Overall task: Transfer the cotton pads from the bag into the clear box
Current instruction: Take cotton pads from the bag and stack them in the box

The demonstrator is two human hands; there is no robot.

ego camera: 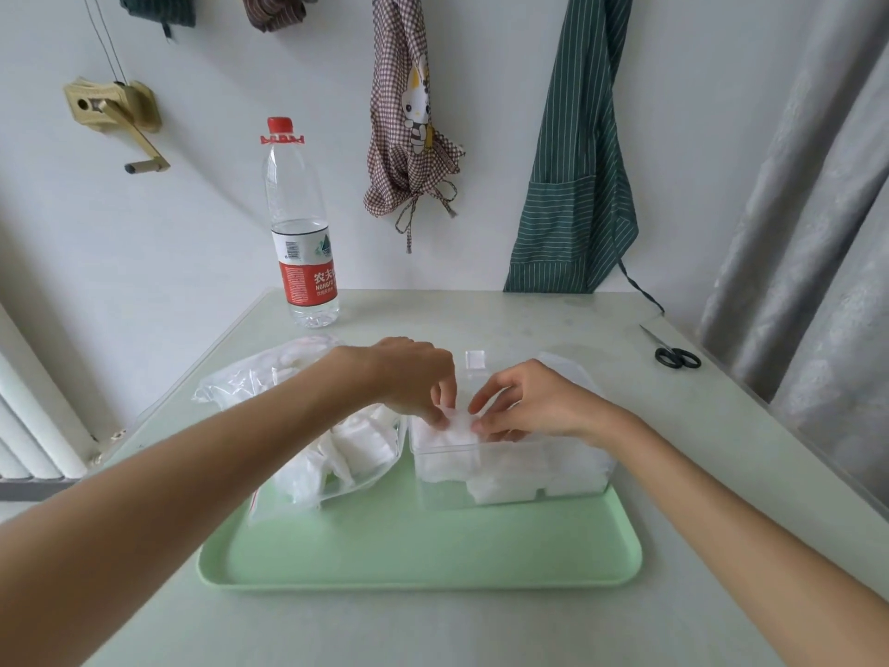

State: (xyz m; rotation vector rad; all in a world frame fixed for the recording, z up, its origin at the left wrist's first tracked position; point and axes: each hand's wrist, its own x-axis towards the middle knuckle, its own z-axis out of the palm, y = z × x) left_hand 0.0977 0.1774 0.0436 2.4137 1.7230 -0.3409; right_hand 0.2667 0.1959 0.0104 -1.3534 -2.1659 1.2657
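A clear plastic bag (pixel 269 377) with white cotton pads lies on the left part of a green tray (pixel 423 556). Its open mouth faces the near side, and several pads (pixel 356 445) show there. The clear box (pixel 510 479) stands on the right part of the tray with white pads stacked inside. Over the box's left end, my left hand (pixel 413 377) and my right hand (pixel 534 402) both pinch one white cotton pad (pixel 457 428) between their fingertips. The pad sits at the box's top rim.
A water bottle (pixel 300 233) with a red cap stands at the table's far left. Black scissors (pixel 673 353) lie at the far right edge. A small clear lid piece (pixel 475 359) lies behind the box. Aprons hang on the wall; a grey curtain hangs at the right.
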